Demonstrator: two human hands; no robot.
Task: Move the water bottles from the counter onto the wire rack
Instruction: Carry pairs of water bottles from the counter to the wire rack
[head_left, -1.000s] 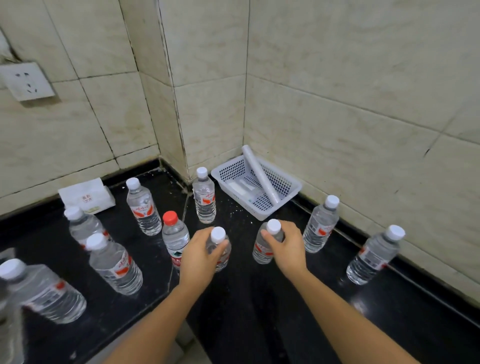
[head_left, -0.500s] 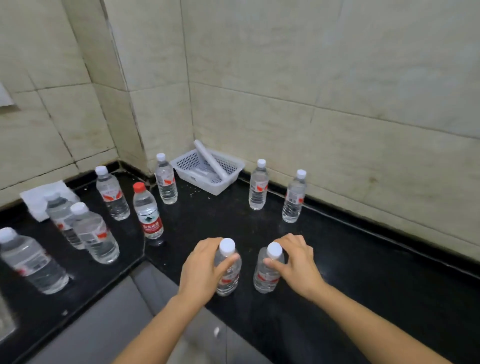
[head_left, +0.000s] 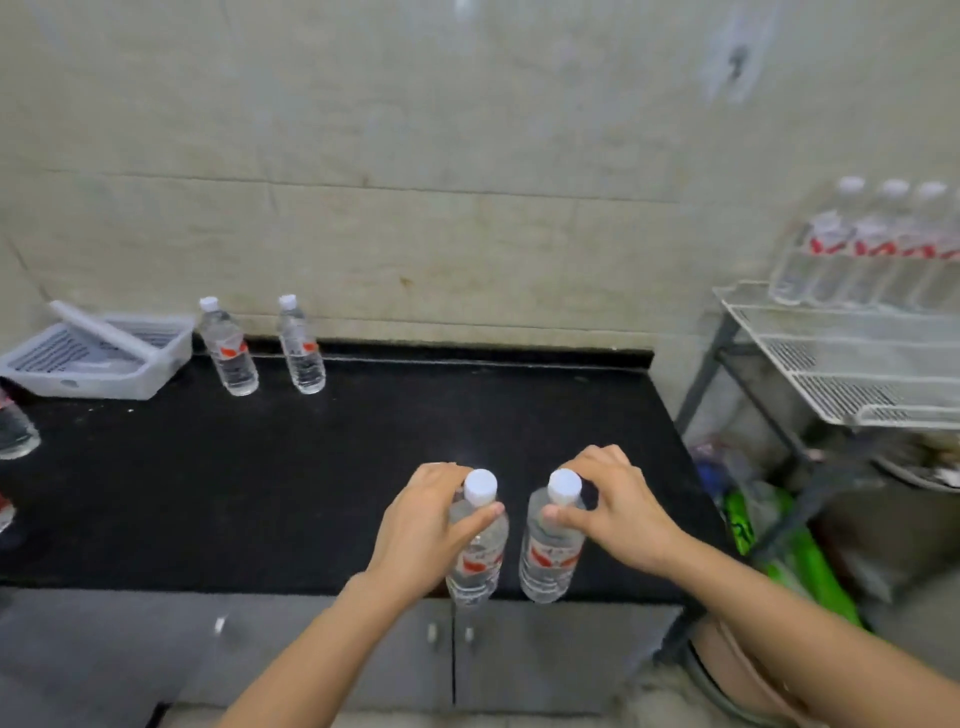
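Gripping bottle (head_left: 478, 561) in left hand (head_left: 421, 525), second bottle (head_left: 550, 551) in right hand (head_left: 618, 514), fingers curled round each; now lifted off counter (head_left: 311, 467), carried right toward wire rack (head_left: 852, 364); placement probably next.

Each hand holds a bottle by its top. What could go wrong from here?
1. The left hand and right hand grip the two clear plastic water bottles only near their white caps; either might slip.
2. The white wire rack already holds a row of clear bottles at its back; newcomers could topple them.
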